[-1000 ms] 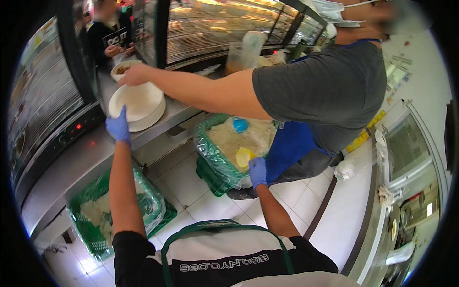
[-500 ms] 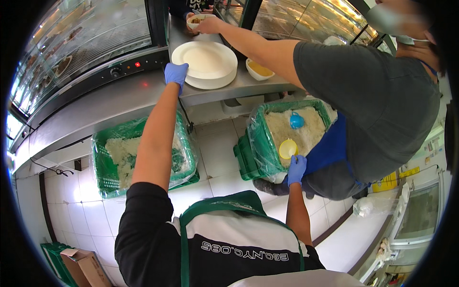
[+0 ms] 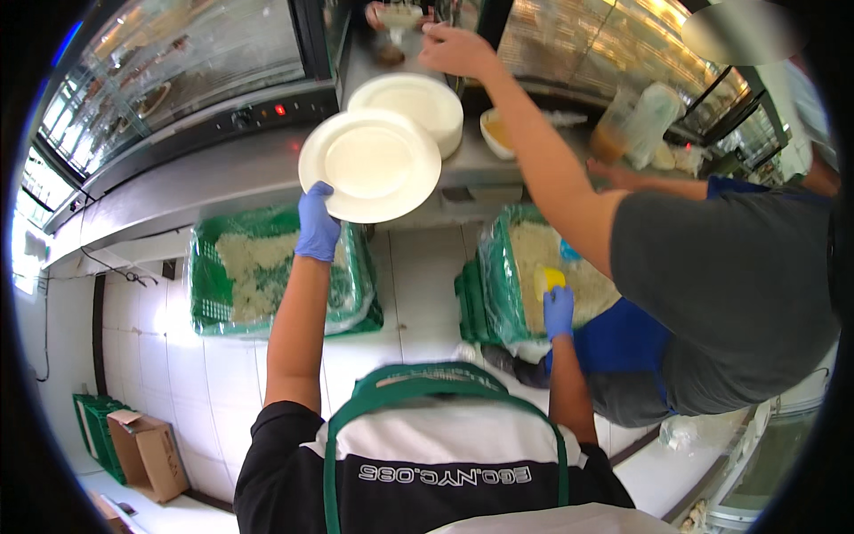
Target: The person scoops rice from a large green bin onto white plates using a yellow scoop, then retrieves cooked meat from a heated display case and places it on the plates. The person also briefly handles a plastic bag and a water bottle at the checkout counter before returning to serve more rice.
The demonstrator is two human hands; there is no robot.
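Observation:
My left hand (image 3: 318,222), in a blue glove, grips the near rim of a white plate (image 3: 369,165) and holds it out in front of the counter edge. Behind it, a stack of white plates (image 3: 431,102) stands on the counter, partly covered by the held plate. My gloved right hand (image 3: 559,311) is closed on a yellow cup (image 3: 550,280) over the right green crate (image 3: 503,294), which is lined with clear plastic and filled with rice (image 3: 529,245). A blue cup (image 3: 569,252) lies in that rice, half hidden by a co-worker's arm.
A co-worker (image 3: 712,276) on the right reaches across the steel counter (image 3: 240,182) toward a bowl held at the far side. A second plastic-lined crate (image 3: 209,285) of rice stands at left. A white bowl (image 3: 498,133) of yellow food and bagged items (image 3: 654,125) sit on the counter.
My left hand has lifted a plate off the stack and brought it nearer. My right hand keeps the yellow cup by the rice. The co-worker's arm no longer touches the far bowl.

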